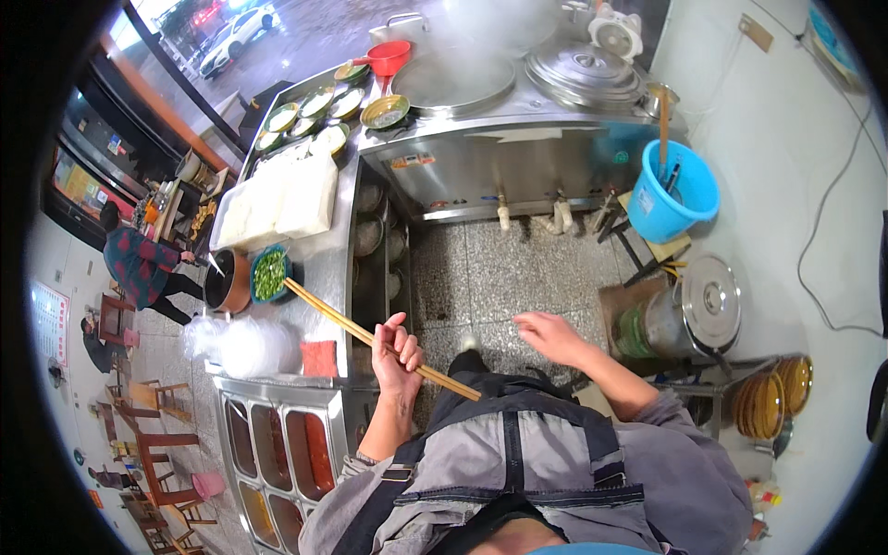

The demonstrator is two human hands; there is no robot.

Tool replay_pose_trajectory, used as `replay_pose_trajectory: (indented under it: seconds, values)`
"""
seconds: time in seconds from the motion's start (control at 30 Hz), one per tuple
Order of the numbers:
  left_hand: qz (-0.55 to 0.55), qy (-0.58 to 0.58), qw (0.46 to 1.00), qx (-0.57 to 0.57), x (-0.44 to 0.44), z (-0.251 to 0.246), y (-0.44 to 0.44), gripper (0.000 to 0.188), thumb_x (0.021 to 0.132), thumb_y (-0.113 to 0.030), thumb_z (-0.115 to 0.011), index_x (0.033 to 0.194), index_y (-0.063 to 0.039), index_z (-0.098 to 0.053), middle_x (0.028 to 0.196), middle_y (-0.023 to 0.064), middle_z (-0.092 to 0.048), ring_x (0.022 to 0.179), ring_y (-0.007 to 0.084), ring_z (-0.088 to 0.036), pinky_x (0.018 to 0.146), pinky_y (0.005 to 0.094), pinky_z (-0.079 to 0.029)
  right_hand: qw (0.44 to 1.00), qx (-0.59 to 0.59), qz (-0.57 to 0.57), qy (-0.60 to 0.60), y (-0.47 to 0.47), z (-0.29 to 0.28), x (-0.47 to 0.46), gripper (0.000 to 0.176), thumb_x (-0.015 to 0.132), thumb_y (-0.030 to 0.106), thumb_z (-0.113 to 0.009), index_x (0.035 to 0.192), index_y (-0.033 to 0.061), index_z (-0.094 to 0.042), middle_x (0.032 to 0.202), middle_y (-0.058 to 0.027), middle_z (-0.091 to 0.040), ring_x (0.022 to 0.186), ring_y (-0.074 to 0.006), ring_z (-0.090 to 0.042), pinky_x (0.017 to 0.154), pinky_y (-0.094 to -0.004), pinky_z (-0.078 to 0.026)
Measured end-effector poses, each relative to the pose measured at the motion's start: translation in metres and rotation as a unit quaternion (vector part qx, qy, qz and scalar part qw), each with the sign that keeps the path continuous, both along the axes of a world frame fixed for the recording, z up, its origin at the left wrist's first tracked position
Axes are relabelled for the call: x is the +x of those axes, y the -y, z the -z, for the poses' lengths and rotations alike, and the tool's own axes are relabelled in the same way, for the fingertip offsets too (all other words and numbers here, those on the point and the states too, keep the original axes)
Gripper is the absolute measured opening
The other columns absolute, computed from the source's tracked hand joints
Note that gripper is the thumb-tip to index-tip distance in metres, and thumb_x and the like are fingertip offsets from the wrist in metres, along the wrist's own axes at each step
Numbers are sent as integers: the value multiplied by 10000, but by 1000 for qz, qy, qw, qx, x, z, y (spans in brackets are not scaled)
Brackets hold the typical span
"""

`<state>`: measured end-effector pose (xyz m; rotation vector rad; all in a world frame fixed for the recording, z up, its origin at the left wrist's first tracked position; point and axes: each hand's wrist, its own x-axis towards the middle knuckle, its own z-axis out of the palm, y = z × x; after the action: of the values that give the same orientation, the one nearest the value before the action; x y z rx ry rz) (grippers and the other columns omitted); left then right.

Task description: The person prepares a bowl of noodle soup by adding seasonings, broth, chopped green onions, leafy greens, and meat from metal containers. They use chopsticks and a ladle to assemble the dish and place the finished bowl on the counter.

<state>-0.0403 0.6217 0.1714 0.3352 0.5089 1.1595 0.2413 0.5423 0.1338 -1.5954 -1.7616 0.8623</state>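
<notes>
In my left hand (398, 361) is a pair of long wooden chopsticks (340, 320), slanting from the counter across to my apron. Their far tips lie over the edge of a blue-green basket of chopped green onions (269, 275). Beside the basket stands a brown pot (229, 281) with a spoon in it. My right hand (555, 337) hangs above the floor with its fingers spread and nothing in it. A folded red cloth (319, 359) lies at the counter edge, next to a stack of clear plastic bowls or lids (257, 348).
A steaming round cooker (454, 80) and a lidded one (586, 69) stand ahead. Bowls (331, 139) and white containers (274, 201) cover the left counter. Sauce trays (310, 454) sit near left. A blue bucket (673, 191) and lidded metal pot (711, 300) stand right. A person (142, 257) is beyond the counter.
</notes>
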Motion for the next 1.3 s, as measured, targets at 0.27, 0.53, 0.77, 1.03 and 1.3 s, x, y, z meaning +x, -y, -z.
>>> replay_pose_trajectory:
  seconds: [0.27, 0.53, 0.77, 1.03, 1.3]
  values:
    - [31, 101, 992, -75, 85, 2, -185, 464, 943, -400, -409, 1142, 2, -528, 718, 0, -374, 668, 122, -389, 578, 230, -372, 963, -45, -90, -249, -176, -43, -38, 701, 759, 88, -675, 1365, 109, -323, 916, -56, -571, 745, -123, -573, 691, -262, -484]
    - [282, -32, 959, -25, 187, -15, -292, 476, 939, -467, -375, 1173, -82, -530, 875, 19, -521, 611, 117, -472, 474, 258, -396, 891, 26, 44, -452, -278, -57, 24, 390, 920, 185, -485, 1243, -32, -455, 1065, -111, -579, 894, -139, -531, 808, -273, -433]
    - [349, -132, 924, 87, 234, 8, -348, 469, 946, -340, -443, 1288, -20, -422, 985, 47, -565, 863, 117, -531, 780, 253, -435, 827, -10, 154, -541, -326, -50, 98, 485, 931, 306, -388, 1237, -69, -430, 1028, -206, -569, 830, -207, -535, 778, -329, -434]
    - [227, -245, 943, 2, 206, 61, -374, 234, 883, -54, -477, 1089, -2, -573, 720, 19, -562, 628, 95, -494, 591, 217, -409, 764, 33, 158, -625, -405, -43, 241, 563, 934, 353, -427, 1323, -48, -360, 1114, -124, -543, 1007, -192, -491, 832, -334, -372]
    - [-91, -383, 913, -108, 78, 93, -374, 262, 764, 41, -416, 960, -33, -574, 603, -52, -409, 517, 54, -353, 475, 201, -284, 755, -52, 124, -641, -487, -57, 184, 478, 946, 360, -406, 1258, 1, -459, 989, -65, -551, 884, -134, -487, 770, -275, -373]
